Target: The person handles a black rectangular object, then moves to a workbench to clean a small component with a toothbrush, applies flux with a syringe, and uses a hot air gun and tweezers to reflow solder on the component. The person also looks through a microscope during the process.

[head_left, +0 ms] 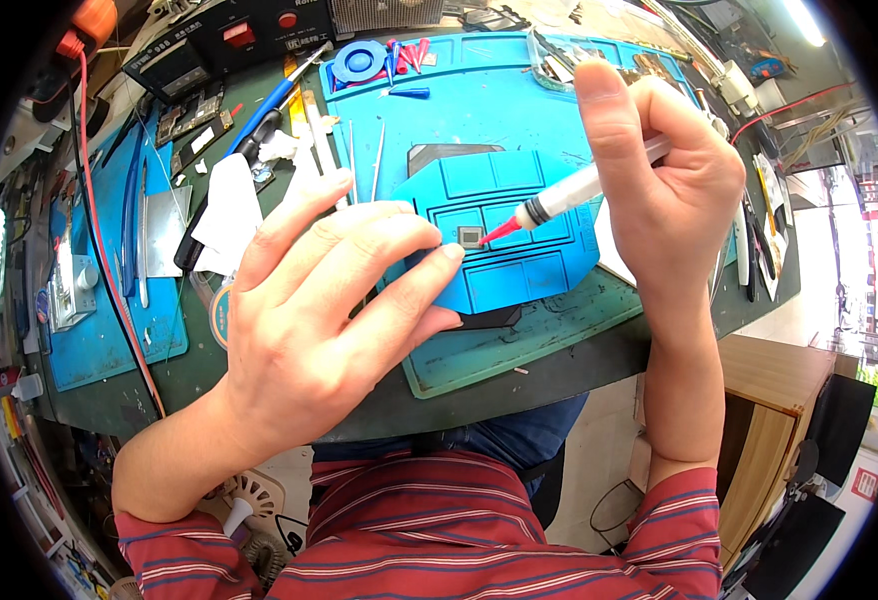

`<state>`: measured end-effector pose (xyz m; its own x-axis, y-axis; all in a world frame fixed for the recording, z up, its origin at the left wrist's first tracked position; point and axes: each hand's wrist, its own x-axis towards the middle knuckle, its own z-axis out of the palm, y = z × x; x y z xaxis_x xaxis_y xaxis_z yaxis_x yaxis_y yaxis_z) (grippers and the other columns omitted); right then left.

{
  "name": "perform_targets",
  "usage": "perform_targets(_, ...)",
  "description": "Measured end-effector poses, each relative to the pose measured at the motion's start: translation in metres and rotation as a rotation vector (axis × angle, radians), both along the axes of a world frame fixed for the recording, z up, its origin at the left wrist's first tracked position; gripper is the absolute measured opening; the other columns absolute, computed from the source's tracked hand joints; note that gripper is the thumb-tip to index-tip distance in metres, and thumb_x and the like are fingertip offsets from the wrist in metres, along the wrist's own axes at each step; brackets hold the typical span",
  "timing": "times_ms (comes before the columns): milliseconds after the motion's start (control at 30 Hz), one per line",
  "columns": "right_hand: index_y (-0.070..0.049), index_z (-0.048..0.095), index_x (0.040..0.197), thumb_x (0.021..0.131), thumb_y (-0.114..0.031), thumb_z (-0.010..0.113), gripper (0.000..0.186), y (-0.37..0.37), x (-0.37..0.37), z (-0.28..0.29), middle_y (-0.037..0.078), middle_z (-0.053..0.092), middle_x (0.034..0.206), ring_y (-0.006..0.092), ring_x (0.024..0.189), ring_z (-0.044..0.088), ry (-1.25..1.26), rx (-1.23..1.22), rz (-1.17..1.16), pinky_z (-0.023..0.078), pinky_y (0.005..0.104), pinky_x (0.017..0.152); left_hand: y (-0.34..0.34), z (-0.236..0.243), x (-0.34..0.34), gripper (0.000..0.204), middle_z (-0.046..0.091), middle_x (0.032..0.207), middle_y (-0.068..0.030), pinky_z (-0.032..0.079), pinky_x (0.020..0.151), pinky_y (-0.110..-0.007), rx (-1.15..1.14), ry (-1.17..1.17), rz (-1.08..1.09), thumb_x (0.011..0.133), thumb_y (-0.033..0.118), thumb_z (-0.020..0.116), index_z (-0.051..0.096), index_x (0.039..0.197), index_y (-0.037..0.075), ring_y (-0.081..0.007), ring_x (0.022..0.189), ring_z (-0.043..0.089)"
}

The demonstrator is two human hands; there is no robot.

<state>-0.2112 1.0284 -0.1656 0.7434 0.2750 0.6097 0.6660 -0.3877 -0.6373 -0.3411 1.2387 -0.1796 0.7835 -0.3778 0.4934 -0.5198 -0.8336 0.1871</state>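
A small square silver-grey chip [471,237] lies in a shallow recess near the middle of a blue octagonal silicone pad [534,275]. My right hand [674,170] is closed round a clear syringe [571,191] with a black plunger seal, its thumb raised at the rear end. The syringe's pink-red tip [499,233] slants down to the chip's right edge; whether it touches is too small to tell. My left hand [334,300] reaches over the pad's left side, fingers spread and nothing visible in them. One fingertip is close beside the chip.
Under the pad are a dark plate [439,155] and a large blue-green work mat [499,100]. Tweezers [377,160], white tissue [227,215] and a blue-handled tool [259,125] lie left of it. Spare dispensing tips [409,92] and a clear tray [554,65] are behind; black equipment stands at the back left.
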Motion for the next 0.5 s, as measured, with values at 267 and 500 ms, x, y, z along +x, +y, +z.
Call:
perform_targets(267, -0.005, 0.053, 0.068, 0.101, -0.024, 0.075, 0.044, -0.0028, 0.0022, -0.0009, -0.008, 0.042, 0.065, 0.0020, 0.063, 0.034, -0.017, 0.013, -0.006, 0.022, 0.0236, 0.056, -0.0001, 0.0009, -0.0005, 0.038, 0.072, 0.111, -0.0060, 0.044, 0.109, -0.047, 0.005, 0.004, 0.005, 0.077, 0.025, 0.083, 0.077, 0.111, 0.007, -0.0250, 0.107, 0.070)
perform_targets(500, -0.004, 0.057, 0.069, 0.101, -0.024, 0.076, 0.042, -0.0003, 0.0010, -0.0007, -0.008, 0.043, 0.065, 0.0014, 0.064, 0.034, -0.019, 0.027, -0.024, 0.023, 0.0227, 0.056, -0.0002, 0.0002, 0.0002, 0.038, 0.072, 0.110, -0.0059, 0.045, 0.109, -0.047, -0.002, 0.001, 0.004, 0.077, 0.025, 0.083, 0.077, 0.110, 0.007, -0.0249, 0.107, 0.070)
